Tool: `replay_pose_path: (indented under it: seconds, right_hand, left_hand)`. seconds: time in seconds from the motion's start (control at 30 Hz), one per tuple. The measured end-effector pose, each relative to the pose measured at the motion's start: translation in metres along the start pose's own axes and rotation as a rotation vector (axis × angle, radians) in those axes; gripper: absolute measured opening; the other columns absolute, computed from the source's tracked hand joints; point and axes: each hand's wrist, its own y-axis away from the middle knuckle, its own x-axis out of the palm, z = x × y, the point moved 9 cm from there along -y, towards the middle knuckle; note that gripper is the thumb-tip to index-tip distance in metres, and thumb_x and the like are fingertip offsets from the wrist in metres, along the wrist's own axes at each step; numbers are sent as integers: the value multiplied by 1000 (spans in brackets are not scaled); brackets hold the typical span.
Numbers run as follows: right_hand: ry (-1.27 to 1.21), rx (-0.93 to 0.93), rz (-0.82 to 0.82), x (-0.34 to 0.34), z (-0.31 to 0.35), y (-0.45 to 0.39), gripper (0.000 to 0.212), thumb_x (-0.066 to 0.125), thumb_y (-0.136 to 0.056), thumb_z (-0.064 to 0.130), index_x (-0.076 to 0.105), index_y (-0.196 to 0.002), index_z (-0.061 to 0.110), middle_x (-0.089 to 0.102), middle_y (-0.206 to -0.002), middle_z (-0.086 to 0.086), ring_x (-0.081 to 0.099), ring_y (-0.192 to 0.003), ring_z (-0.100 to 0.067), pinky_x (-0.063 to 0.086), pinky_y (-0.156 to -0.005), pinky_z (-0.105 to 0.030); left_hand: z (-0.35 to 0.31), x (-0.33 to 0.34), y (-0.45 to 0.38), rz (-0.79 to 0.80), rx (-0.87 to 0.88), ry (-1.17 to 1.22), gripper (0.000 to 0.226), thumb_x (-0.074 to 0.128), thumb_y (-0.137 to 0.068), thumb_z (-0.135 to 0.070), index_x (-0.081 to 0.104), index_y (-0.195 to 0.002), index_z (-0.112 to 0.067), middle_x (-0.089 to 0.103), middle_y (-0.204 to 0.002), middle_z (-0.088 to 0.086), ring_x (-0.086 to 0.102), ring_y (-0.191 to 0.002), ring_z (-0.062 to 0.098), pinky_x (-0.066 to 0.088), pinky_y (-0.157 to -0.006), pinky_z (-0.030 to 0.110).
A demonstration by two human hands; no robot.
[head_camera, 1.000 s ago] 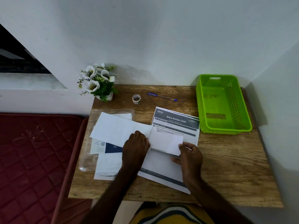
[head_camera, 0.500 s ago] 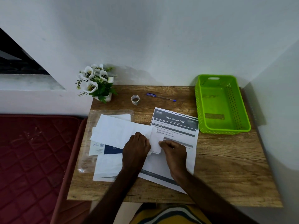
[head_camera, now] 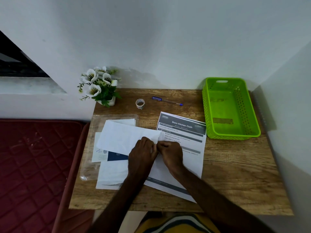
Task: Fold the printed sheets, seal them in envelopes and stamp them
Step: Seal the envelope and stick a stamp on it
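Hands meet at table centre. Left hand lies knuckles up, fingers curled down on the right end of a long white envelope; right hand is closed to a narrow pinch at that same end, thumb and fingers touching the left hand's. A small bit of white paper sticks up just above the two hands at the envelope's mouth; cannot tell how much of it is inside.

Envelope long axis runs left-right, slightly tilted, left end farther from the person, right end pointing at the hands. It lies over a heap of other envelopes, one with a dark blue panel, all on a clear plastic sleeve at table left.

Printed sheet headed "Store Kitchen Cloth" lies flat under the right hand, long axis near-far, header end away from the person, tilted a little clockwise; its near edge reaches close to the table's front edge.

Wooden table. Green perforated basket at far right, just beside the sheet's top right corner. Blue pen near the far edge, lying left-right. Small tape roll just left of the pen. White flowers in a pot at the far left corner. Red quilted mattress left of the table.
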Motion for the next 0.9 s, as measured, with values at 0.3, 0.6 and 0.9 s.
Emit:
replay_pose_path:
  seconds: [0.3, 0.6, 0.9]
  right_hand:
    - [491, -383, -480, -50, 14, 33, 33, 67, -93, 26, 68, -125, 18, 68, -119, -1, 61, -117, -20, 54, -91, -34]
    - [876, -279, -375, -58, -43, 19, 85, 43, -97, 59, 23, -160, 4, 15, -169, -15, 14, -156, -30, 15, -124, -58]
    - [925, -422, -268, -53, -30, -6, 80, 39, -100, 60, 25, -160, 9, 14, -169, -11, 10, -157, -27, 12, -126, -52]
  left_hand:
    - [11, 12, 1, 61, -60, 11, 25, 66, -88, -34, 67, -92, -10, 68, -88, 7, 68, -75, 23, 59, -62, 33]
    - [10, 12, 0, 42, -42, 2, 18, 66, -89, -28, 67, -88, -10, 68, -85, 7, 67, -72, 23, 58, -58, 33]
    - [9, 11, -1, 43, -41, -10, 16, 76, -87, -21, 65, -86, -9, 65, -83, 7, 65, -72, 23, 58, -55, 37]
